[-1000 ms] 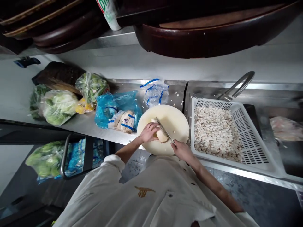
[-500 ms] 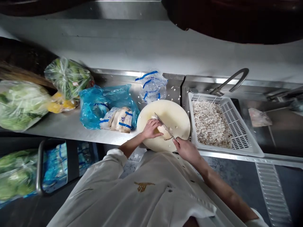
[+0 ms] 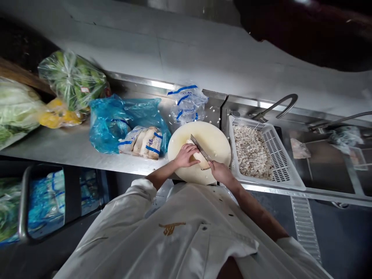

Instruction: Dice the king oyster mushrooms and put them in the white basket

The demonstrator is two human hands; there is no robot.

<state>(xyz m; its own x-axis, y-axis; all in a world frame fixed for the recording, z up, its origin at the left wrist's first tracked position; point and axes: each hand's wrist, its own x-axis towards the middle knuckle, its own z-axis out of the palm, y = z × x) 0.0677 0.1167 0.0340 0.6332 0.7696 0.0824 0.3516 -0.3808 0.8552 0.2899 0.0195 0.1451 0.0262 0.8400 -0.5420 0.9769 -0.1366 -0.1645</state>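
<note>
A round, pale yellow cutting board [image 3: 215,135] lies on the metal counter in front of me. On it is a pale piece of food [image 3: 200,158], possibly a thick mushroom. My left hand [image 3: 187,155] grips this piece from the left, fingers curled on it. My right hand [image 3: 221,172] is closed round the handle of a knife [image 3: 200,148], whose blade slants up and left along the piece's right side. Small white bits are scattered on the board and behind it. Right of the board, a white perforated basket [image 3: 281,157] holds a heap of chopped pale pieces [image 3: 252,153].
Left of the board are packed mushrooms [image 3: 147,142], a blue plastic bag [image 3: 107,124] and bagged green vegetables [image 3: 74,83]. A clear bag [image 3: 188,104] lies behind the board. Beyond the basket are a faucet [image 3: 287,101] and a sink [image 3: 328,162].
The view has shifted and tilted, showing more of the sink on the right. The knife lies closer along the piece, and my right hand has come slightly nearer my left.
</note>
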